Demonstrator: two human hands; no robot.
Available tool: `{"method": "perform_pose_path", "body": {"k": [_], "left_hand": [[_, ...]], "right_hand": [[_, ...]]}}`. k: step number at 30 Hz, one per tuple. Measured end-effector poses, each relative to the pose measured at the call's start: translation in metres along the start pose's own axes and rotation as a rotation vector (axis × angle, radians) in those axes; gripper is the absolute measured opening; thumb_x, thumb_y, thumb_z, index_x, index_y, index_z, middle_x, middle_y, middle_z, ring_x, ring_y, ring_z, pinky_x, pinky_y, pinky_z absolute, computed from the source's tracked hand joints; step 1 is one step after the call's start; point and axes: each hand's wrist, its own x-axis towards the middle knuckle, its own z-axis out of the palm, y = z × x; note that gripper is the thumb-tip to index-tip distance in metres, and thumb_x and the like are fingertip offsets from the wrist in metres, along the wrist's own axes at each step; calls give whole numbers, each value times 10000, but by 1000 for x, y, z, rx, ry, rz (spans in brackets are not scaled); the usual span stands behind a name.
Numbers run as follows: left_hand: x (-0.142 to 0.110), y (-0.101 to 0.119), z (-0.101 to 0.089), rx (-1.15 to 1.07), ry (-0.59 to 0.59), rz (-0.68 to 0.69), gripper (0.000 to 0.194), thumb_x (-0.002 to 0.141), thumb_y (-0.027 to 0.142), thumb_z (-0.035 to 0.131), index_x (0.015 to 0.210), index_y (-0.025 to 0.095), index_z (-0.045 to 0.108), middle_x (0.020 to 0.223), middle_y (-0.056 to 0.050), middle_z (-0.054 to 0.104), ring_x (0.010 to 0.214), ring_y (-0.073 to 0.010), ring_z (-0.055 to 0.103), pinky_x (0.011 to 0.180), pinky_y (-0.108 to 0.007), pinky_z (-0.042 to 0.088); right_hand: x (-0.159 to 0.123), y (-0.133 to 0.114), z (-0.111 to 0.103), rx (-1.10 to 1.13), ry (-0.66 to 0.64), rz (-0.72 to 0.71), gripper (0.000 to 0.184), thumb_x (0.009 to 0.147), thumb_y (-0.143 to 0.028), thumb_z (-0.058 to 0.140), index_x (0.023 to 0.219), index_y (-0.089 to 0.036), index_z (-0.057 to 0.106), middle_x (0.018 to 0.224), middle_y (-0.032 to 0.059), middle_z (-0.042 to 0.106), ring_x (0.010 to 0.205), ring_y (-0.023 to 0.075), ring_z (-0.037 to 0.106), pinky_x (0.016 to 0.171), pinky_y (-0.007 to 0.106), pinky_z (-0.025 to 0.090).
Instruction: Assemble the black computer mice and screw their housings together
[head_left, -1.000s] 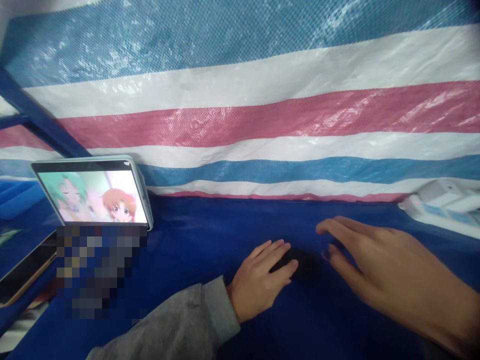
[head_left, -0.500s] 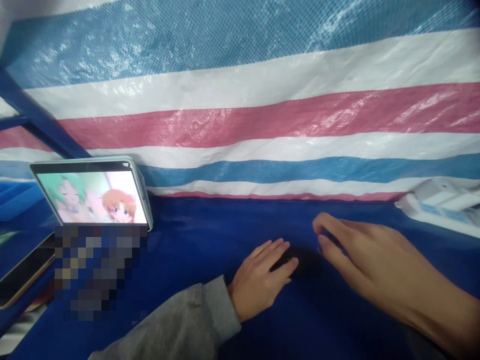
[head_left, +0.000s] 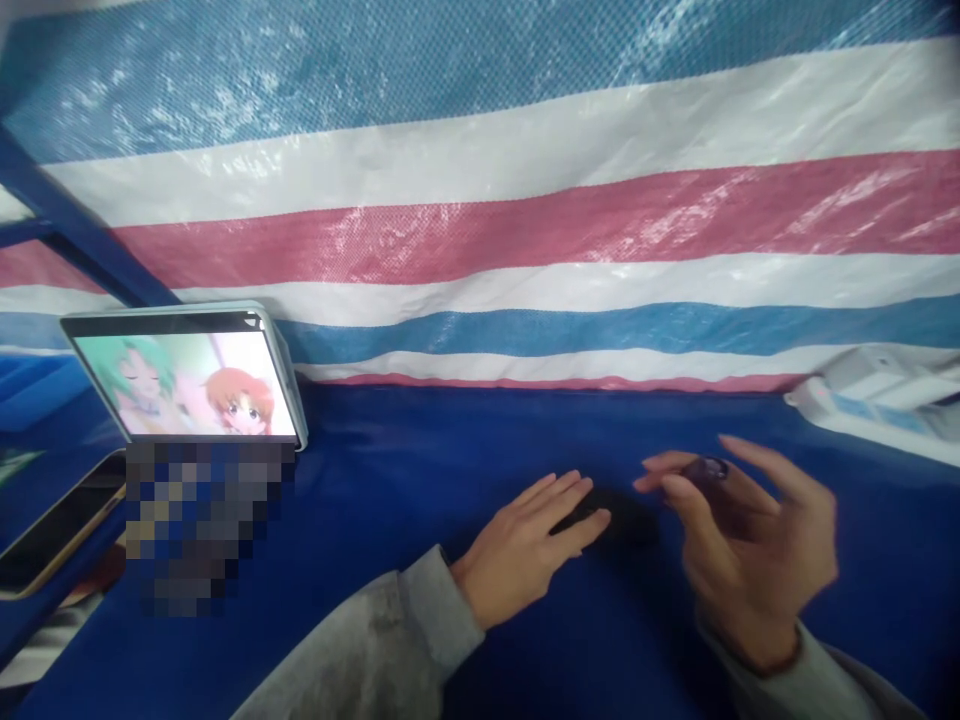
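Observation:
My left hand (head_left: pixel 517 545) lies palm down on the blue tabletop (head_left: pixel 420 440), its fingers stretched and a little apart. Under and beyond its fingertips is a black patch (head_left: pixel 634 515); whether it is a dark thing or partly shadow I cannot tell. To the right, my right hand (head_left: pixel 757 540) is raised and turned with the palm side showing. Between its thumb and fingers it pinches a small, glossy dark-purple thing (head_left: pixel 711 468), rounded in outline and too small and blurred to name.
A tablet (head_left: pixel 184 385) in a pale case leans upright at the left, playing a cartoon. Near it lies a phone (head_left: pixel 64 525) beside a pixelated area. White box-like items (head_left: pixel 877 395) stand at the right back. A striped plastic sheet (head_left: pixel 480 240) hangs behind the table.
My right hand has turned over from back-up to palm showing, so the small dark thing in its fingers shows. My left hand stays almost where it was, and the view has shifted slightly.

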Motion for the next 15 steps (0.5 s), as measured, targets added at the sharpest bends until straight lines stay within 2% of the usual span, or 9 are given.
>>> {"method": "perform_pose_path", "body": {"k": [2, 4, 7, 10, 13, 15], "left_hand": [[1, 0, 3, 4, 12, 27, 523, 948, 25, 519, 1450, 161, 454, 1541, -152, 424, 1488, -247, 311, 1206, -467, 355], [2, 1, 5, 14, 12, 53, 580, 910, -37, 491, 1456, 154, 445, 1545, -159, 415, 1493, -257, 297, 1202, -483, 359], [3, 2, 7, 28, 7, 60, 606, 891, -62, 469, 1458, 150, 438, 1550, -167, 402, 1496, -265, 288, 1189, -504, 374], [4, 3, 8, 22, 18, 32, 570, 922, -28, 475, 1463, 147, 430, 1544, -172, 410, 1489, -268, 304, 1177, -507, 391], [3, 2, 8, 9, 17, 25, 535, 945, 0, 478, 1459, 143, 439, 1531, -173, 428, 1482, -268, 322, 1181, -496, 388], [3, 1, 7, 7, 16, 31, 498, 962, 33, 488, 1447, 140, 456, 1526, -172, 436, 1478, -267, 332, 1188, -482, 382]], "right_hand": [[-3, 5, -1, -12, -21, -62, 253, 839, -195, 695, 1077, -237, 621, 888, 21, 707, 638, 180, 708, 574, 354, 597], [-4, 7, -3, -66, -23, -131, 168, 869, -185, 645, 1032, -223, 653, 954, 46, 715, 702, 198, 727, 598, 370, 604], [-4, 7, -6, -59, 37, -124, 256, 919, -203, 561, 1159, -220, 650, 1085, 87, 708, 814, 242, 742, 615, 404, 607], [-2, 6, -6, -23, 89, -110, 319, 889, -179, 608, 1203, -221, 643, 1079, 90, 696, 792, 244, 734, 599, 412, 597], [-2, 10, -7, -84, 167, -223, 413, 789, -96, 711, 1167, -257, 665, 1014, 53, 662, 752, 212, 690, 598, 411, 589], [-2, 13, -10, -162, 171, -292, 444, 757, -71, 736, 1151, -267, 677, 962, 38, 645, 749, 203, 667, 611, 410, 588]]}}
